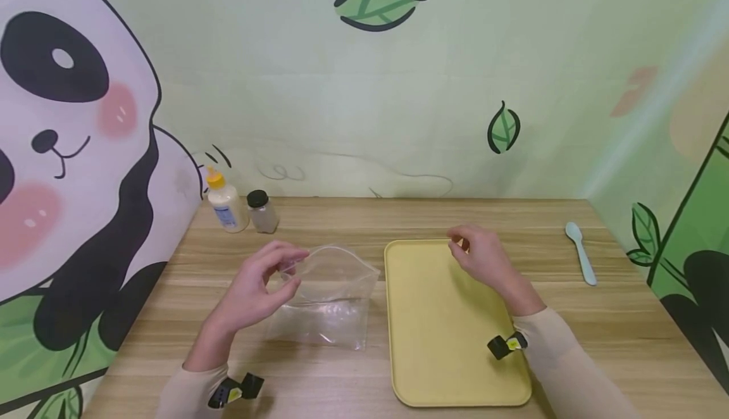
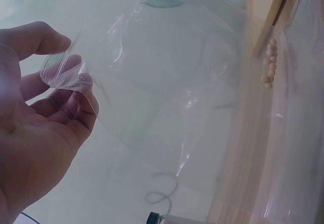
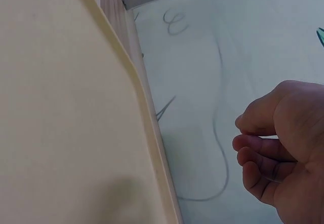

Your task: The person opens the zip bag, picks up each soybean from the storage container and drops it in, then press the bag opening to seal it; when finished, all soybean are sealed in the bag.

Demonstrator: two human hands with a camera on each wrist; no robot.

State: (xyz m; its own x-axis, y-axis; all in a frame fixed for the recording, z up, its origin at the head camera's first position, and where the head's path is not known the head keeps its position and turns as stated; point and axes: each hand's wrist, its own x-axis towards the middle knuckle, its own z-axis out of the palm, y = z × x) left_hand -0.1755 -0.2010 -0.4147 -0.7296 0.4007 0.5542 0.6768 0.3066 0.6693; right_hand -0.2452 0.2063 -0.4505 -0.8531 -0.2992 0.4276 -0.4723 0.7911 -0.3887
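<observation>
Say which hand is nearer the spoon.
Right. The right hand is over the yellow tray, left of the spoon; the left hand is farther left, at the clear bag.

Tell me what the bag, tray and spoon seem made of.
Bag: thin, glossy plastic film, see-through and creased with bright highlights.
Tray: probably matte plastic, evenly yellow with rounded corners.
Spoon: likely plastic, judging by its uniform pale blue, but too small for certainty.

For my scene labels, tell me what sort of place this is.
Likely an indoor activity corner with nursery-style decor: a cartoon-panda backdrop behind a wood-grain table bearing a yellow tray.
</observation>
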